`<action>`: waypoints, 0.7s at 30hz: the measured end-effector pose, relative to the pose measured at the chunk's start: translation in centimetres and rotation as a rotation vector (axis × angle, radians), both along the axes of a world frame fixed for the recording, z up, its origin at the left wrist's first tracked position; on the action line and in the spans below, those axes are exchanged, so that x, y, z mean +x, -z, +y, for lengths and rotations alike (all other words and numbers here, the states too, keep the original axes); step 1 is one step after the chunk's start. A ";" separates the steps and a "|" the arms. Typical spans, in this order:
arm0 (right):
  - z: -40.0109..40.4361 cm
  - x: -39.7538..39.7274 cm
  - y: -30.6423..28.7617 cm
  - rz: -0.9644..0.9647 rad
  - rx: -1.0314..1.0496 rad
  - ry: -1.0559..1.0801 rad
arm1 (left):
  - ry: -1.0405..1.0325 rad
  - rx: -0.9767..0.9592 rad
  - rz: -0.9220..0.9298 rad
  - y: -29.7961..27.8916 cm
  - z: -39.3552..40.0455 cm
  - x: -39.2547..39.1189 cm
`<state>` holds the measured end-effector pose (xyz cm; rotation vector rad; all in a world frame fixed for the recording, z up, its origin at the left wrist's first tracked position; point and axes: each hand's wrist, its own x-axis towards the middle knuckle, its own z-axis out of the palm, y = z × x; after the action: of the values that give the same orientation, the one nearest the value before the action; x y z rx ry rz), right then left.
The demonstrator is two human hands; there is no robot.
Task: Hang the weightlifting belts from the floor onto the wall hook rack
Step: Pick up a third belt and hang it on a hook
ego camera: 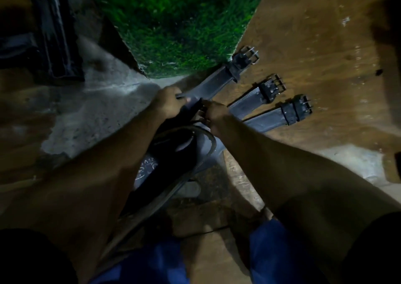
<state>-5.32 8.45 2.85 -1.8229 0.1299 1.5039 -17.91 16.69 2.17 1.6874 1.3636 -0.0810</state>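
Three black leather weightlifting belts lie side by side on the floor, their metal buckles pointing up and right: a far belt (219, 82), a middle belt (256, 98) and a near belt (280, 115). My left hand (167, 103) is closed on the near end of the far belt. My right hand (214, 115) grips a belt end beside it; which belt is unclear. More dark belts (173, 153) hang bunched below my forearms. The wall hook rack is not in view.
A patch of green artificial turf (173, 27) lies ahead. A dark metal frame (54, 34) stands at the upper left. The floor is brown board (314, 45) on the right and grey concrete (97, 101) on the left. My blue trousers (271, 251) fill the bottom.
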 end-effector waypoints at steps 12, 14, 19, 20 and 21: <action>-1.0 -5.1 -24.4 0.029 0.168 0.198 | -0.111 0.033 -0.199 -26.2 -2.0 -5.5; -1.2 -6.1 -29.3 0.026 0.190 0.146 | -0.141 0.005 -0.249 -31.0 -2.3 -7.2; -1.2 -8.3 -41.8 0.051 0.245 0.068 | -0.294 -0.013 -0.352 -42.8 -2.7 -9.9; -1.3 -8.7 -44.5 0.050 0.243 0.061 | -0.325 -0.015 -0.360 -45.0 -3.0 -10.3; -1.4 -9.0 -46.8 0.058 0.245 0.038 | -0.347 -0.012 -0.365 -47.1 -3.4 -10.7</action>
<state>-14.27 7.00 49.62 -1.5745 0.0073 1.4773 -28.63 13.33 49.25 1.3507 1.3462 0.3983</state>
